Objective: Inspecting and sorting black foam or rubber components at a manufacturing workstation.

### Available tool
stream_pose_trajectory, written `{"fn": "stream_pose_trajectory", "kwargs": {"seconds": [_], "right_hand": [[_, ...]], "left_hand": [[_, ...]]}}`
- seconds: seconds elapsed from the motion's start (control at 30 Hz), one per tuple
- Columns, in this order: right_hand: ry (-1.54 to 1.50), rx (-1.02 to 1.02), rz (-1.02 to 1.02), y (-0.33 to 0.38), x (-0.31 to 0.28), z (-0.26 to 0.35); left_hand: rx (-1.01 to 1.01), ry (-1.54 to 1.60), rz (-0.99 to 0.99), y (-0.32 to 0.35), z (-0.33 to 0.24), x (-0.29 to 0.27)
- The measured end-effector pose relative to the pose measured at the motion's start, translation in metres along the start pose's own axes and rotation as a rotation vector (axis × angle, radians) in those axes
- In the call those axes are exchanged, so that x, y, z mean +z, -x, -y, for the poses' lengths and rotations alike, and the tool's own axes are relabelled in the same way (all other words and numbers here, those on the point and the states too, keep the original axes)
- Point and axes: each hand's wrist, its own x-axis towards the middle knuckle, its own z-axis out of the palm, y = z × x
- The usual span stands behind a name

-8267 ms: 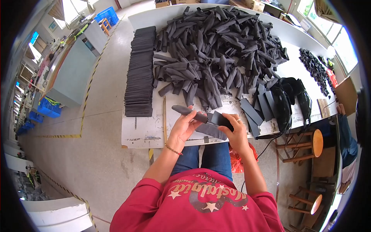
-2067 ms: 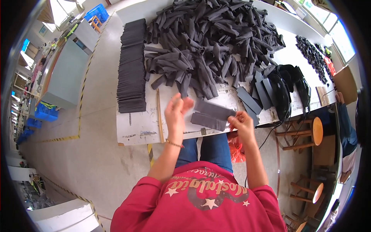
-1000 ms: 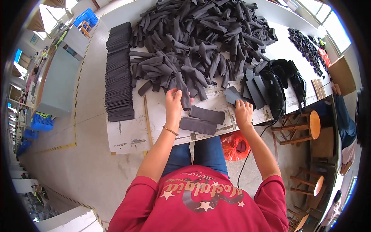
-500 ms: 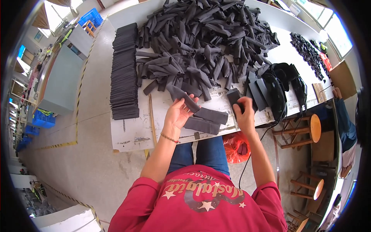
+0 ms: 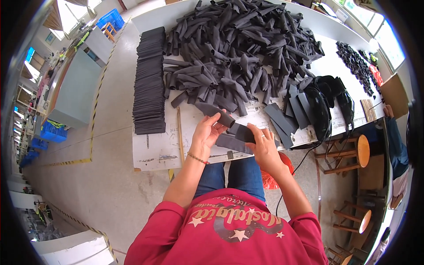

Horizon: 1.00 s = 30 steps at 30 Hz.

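My left hand (image 5: 212,129) is closed round a dark grey fabric tube (image 5: 226,118), whose open mouth faces right. My right hand (image 5: 263,145) pinches a flat dark strip (image 5: 242,131), its end close to the tube's mouth; whether the end is inside I cannot tell. Under my hands, flat dark fabric pieces (image 5: 232,143) lie at the table's front edge. Beyond them spreads a big heap of similar dark tubes (image 5: 247,44).
A long neat stack of flat dark pieces (image 5: 149,84) runs along the table's left side. To the right lie loose flat strips (image 5: 280,123) beside a black bulky object with cables (image 5: 321,108). A red plastic bag (image 5: 271,179) hangs below the edge; wooden stools (image 5: 363,151) stand at right.
My right hand has moved left from beside the loose strips to the tube, bringing a flat strip with it. My left hand still holds the tube, its mouth now turned more to the right.
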Motion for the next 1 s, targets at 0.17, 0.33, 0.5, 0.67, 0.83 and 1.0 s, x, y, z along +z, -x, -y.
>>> {"fn": "stream_pose_trajectory", "kwargs": {"seconds": [0.17,0.33,0.5,0.67,0.83,1.0], "right_hand": [[-0.078,-0.059,-0.108,-0.005,-0.004,0.005],[-0.035,-0.045,-0.224,-0.012,-0.004,0.009],[0.063,-0.061,-0.22,-0.013,-0.006,0.008],[0.129,-0.089,-0.262,-0.014,-0.003,0.01],[0.132,-0.052,-0.322,-0.017,0.002,0.016],[0.059,-0.036,-0.323,-0.017,-0.002,0.018]], "left_hand": [[0.005,0.005,0.027,-0.002,0.003,-0.003],[-0.013,-0.041,0.059,0.007,0.005,0.01],[-0.021,-0.046,0.075,0.016,0.004,0.015],[0.007,-0.02,0.062,0.02,0.006,0.021],[0.145,-0.087,0.016,0.034,0.011,0.042],[0.137,-0.094,0.017,0.034,-0.002,0.037]]}}
